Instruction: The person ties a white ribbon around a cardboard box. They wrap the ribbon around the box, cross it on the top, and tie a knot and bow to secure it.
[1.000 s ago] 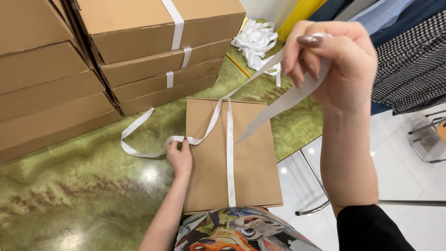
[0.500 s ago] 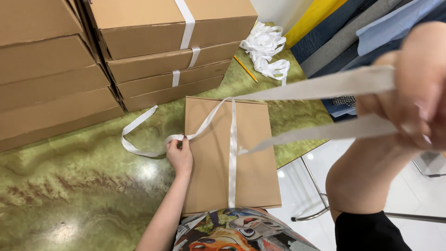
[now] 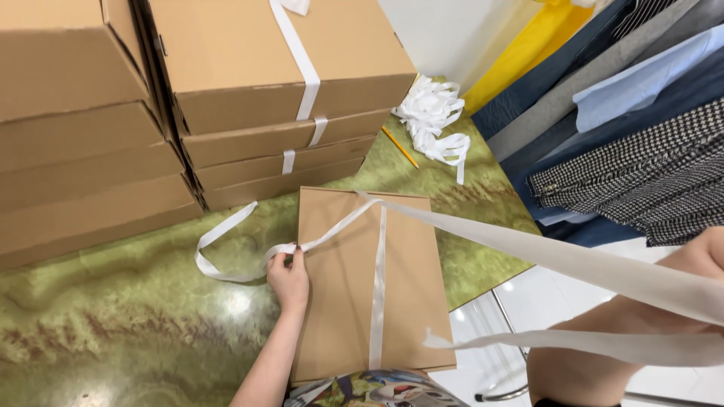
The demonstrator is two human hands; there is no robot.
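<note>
A flat brown cardboard box lies on the green marble table right in front of me. A white ribbon runs lengthwise over its lid and crosses near the far edge. My left hand pinches the ribbon at the box's left edge, where a loose loop trails onto the table. Two ribbon strands stretch taut to the right, toward my right hand. That hand is mostly cut off by the frame edge, with only the wrist and forearm showing.
Two stacks of brown boxes stand behind: an unribboned one at left, a ribbon-tied one beside it. A pile of white ribbon and a yellow pencil lie at the far right corner. Hanging clothes fill the right; white floor lies below.
My right hand has pulled the ribbon ends farther right and down, almost out of frame, so the strands now stretch long and taut. My left hand stays at the box's left edge.
</note>
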